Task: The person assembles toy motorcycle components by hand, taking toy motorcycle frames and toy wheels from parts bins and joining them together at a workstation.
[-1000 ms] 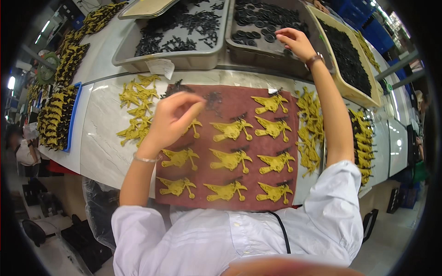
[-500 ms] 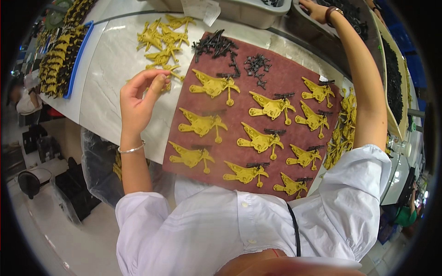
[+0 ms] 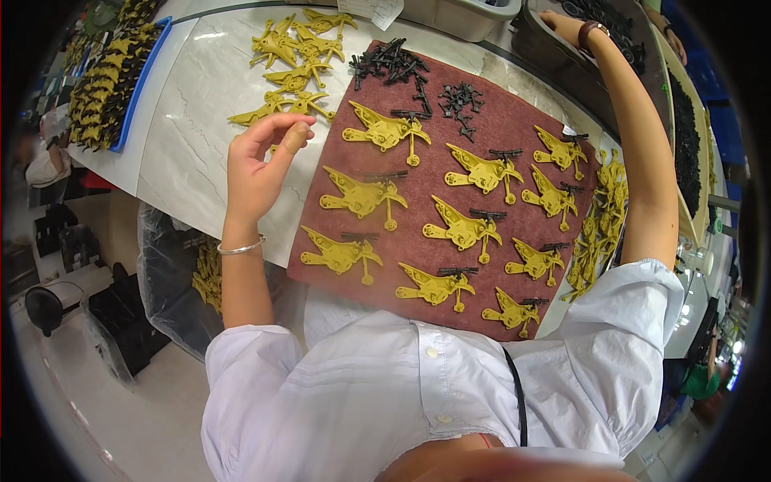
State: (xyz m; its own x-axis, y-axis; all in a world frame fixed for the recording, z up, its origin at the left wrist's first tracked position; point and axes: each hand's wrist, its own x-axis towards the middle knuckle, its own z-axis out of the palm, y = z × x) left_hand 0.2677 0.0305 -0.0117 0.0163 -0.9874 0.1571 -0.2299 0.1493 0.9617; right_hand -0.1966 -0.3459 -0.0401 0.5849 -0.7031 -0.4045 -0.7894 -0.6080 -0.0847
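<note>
Off the maroon cloth (image 3: 405,238), we'd moved our left hand (image 3: 261,165) to yellow bird-shaped parts (image 3: 292,78), uncovering black pieces (image 3: 391,60); right hand (image 3: 567,29) at gray bin (image 3: 562,74); couldn't tell either grip.

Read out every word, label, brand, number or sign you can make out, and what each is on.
None can be read.
White paper sheet, top edge: any print is too small and blurred.
Small white tag, by the mat's upper right: too small.
Yellow parts and black parts: no legible text.
</note>
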